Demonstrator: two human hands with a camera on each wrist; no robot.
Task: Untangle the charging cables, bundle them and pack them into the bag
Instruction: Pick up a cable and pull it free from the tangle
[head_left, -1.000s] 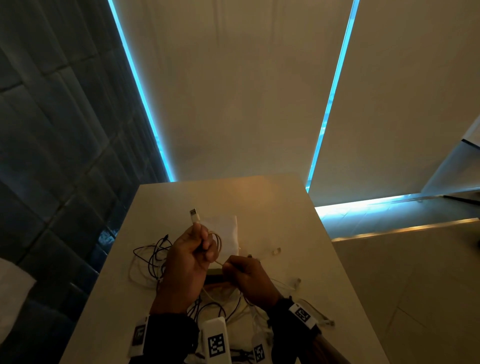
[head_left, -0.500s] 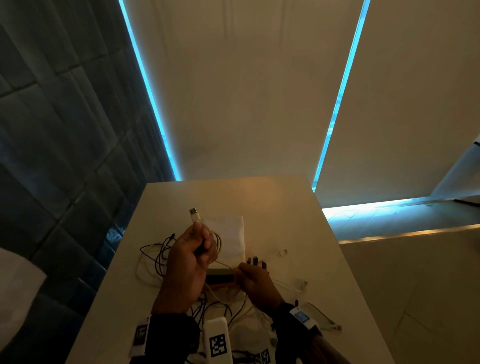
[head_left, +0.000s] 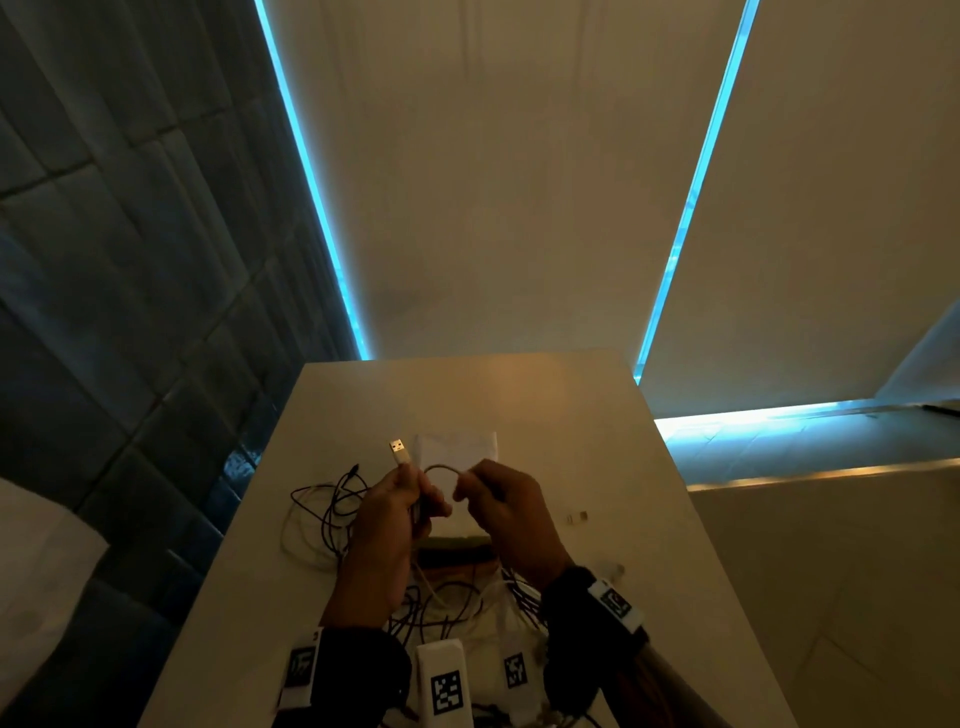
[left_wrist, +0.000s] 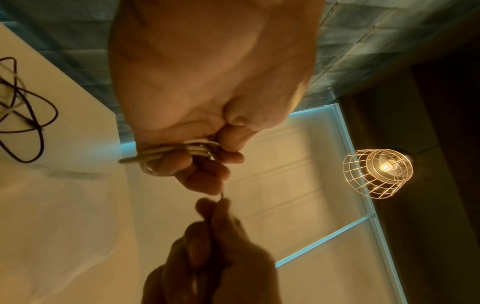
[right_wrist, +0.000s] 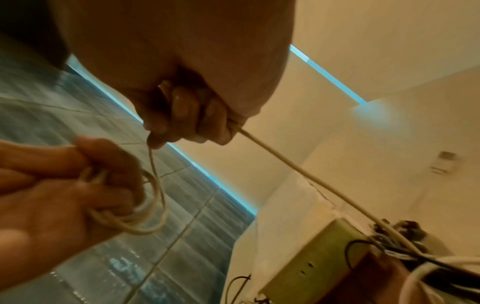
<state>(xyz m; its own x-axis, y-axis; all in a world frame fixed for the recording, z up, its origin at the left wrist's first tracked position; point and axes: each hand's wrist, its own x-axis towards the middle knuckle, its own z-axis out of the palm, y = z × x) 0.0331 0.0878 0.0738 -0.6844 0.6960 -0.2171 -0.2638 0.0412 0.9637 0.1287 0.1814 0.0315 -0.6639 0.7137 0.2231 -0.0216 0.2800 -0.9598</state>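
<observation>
The left hand (head_left: 397, 512) grips a small coil of pale cable (left_wrist: 179, 151), its fingers (left_wrist: 207, 176) curled round several loops with the plug (head_left: 399, 451) sticking up above the fist, while the right hand (head_left: 501, 512) pinches the free run of the same cable (right_wrist: 298, 170) and arches it over toward the coil. To do this winding well, I would judge that the right hand should feed each turn to the same size as those already held, letting the cable slide through its fingers (right_wrist: 187, 115) under light tension so no twist builds up, and that the left thumb should lift only enough to take in each new loop. The free end trails down into the pile of dark and pale cables (head_left: 447, 597) lying on the bench (head_left: 597, 457), so a snag there could drag on the coil; easing it clear beats pulling hard. The pale flat thing (head_left: 457, 447) beyond the hands may be the bag, but the dim light leaves that unsure. How many cables lie in the pile, and whether they are knotted, cannot be made out; the near edge of the pile is cut off by the wrists. A small object (head_left: 577, 517) to the right is too small to identify.
</observation>
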